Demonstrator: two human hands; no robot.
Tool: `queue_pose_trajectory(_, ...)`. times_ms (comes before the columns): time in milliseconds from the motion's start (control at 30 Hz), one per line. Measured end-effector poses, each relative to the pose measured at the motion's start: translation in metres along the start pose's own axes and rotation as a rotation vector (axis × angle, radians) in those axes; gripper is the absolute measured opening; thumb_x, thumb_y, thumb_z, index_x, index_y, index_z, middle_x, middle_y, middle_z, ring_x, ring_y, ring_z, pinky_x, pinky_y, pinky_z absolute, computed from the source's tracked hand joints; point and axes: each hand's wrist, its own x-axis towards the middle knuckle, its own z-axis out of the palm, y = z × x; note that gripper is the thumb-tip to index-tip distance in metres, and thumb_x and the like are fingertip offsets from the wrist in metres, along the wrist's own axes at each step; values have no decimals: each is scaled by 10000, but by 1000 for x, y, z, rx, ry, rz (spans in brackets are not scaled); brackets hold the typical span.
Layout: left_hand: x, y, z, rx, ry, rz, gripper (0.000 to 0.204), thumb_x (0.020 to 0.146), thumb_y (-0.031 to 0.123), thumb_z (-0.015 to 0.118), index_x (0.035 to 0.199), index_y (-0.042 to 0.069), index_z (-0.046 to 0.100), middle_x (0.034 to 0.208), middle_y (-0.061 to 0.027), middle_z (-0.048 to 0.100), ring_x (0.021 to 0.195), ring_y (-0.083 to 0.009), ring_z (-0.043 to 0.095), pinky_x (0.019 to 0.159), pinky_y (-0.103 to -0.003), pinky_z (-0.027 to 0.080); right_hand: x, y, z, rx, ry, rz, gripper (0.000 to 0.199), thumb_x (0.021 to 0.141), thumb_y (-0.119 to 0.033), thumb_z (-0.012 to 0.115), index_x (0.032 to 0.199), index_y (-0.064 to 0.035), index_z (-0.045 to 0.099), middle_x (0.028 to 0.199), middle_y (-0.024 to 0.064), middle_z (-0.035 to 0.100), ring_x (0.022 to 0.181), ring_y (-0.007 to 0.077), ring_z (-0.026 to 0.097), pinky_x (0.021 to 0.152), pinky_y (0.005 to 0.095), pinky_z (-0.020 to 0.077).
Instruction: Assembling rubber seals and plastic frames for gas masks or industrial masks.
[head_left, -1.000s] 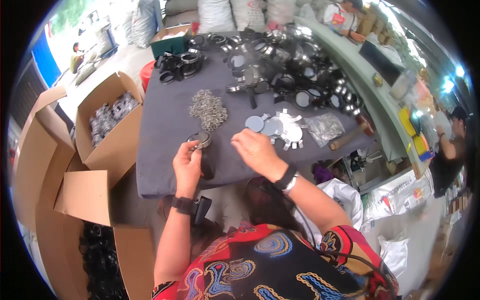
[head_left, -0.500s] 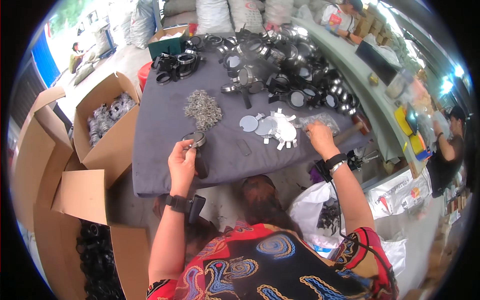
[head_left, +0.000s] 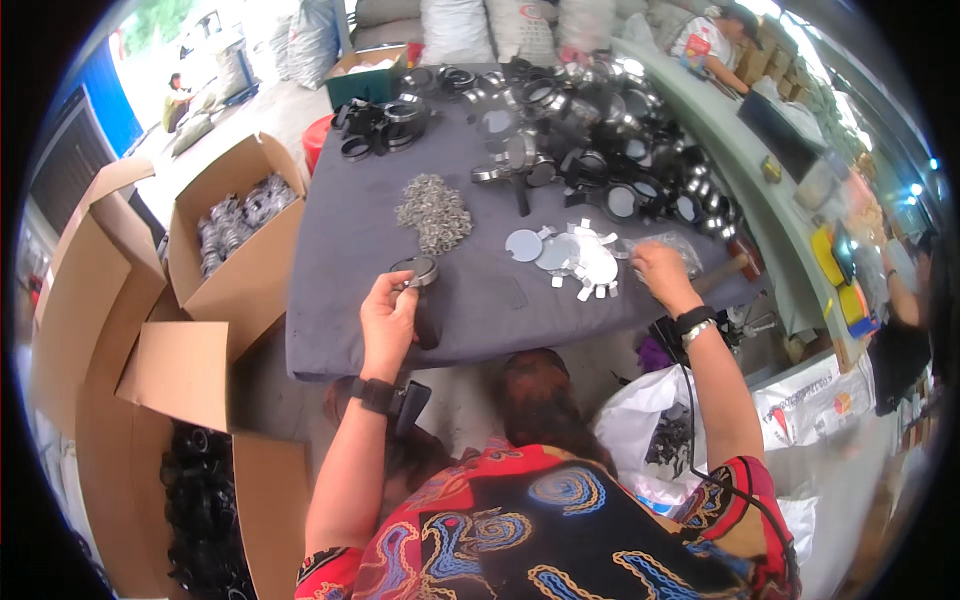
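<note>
My left hand (head_left: 388, 318) is closed round the rim of a round metal-rimmed part with a black handle (head_left: 424, 272), near the front edge of the cloth-covered table. Its handle points down toward me. On the right, my right hand (head_left: 664, 272) has its fingertips pinched together at the near side of a clear plastic bag (head_left: 680, 246); what they hold is too small to make out. Left of that hand lie flat silver discs with tabs (head_left: 598, 262) and a plain grey disc (head_left: 523, 246). A heap of small metal clips (head_left: 436, 214) lies beyond my left hand.
Many black-handled ringed parts (head_left: 620, 200) are piled at the far right of the table (head_left: 350, 230). A hammer (head_left: 738, 262) lies at the right edge. Open cardboard boxes (head_left: 255, 262) stand at left, a white sack (head_left: 625, 420) below right. Other people sit beyond the side bench (head_left: 700, 130).
The whole view has swung slightly, so the scene sits farther right in the picture. Both hands stay at nearly the same places over the table, the left with the handled part.
</note>
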Motion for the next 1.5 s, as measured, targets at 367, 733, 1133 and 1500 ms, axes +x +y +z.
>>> queue_pose_trajectory(367,3,-3,3,1,-13,-25,137,902,57,553,1028,37,604,613,33,526,471,-28,442,382,-216,373,32,-79,-7,502,196,270,68,898,-84,526,916,-20,543,668,123,585,539,188,596,525,324,485)
queue_pose_trajectory(733,4,-7,2,-10,-27,-2,142,924,56,538,1055,47,592,623,25,540,445,-38,440,380,-214,366,71,-197,51,644,-260,-74,172,852,-6,591,1022,18,607,856,85,613,638,135,579,589,277,493)
queue_pose_trajectory(1133,4,-6,1,-17,-14,-6,134,916,50,538,1042,48,584,637,18,562,470,-33,463,383,-213,378,72,-232,47,1180,-276,192,126,856,1,590,971,17,641,770,37,633,646,92,614,582,245,522)
queue_pose_trajectory(1500,3,-3,1,-28,-17,-22,130,931,54,524,1053,61,570,633,18,560,464,-40,470,374,-215,379,80,-257,63,1279,-227,160,108,846,18,576,919,22,655,735,30,630,626,80,601,556,237,507)
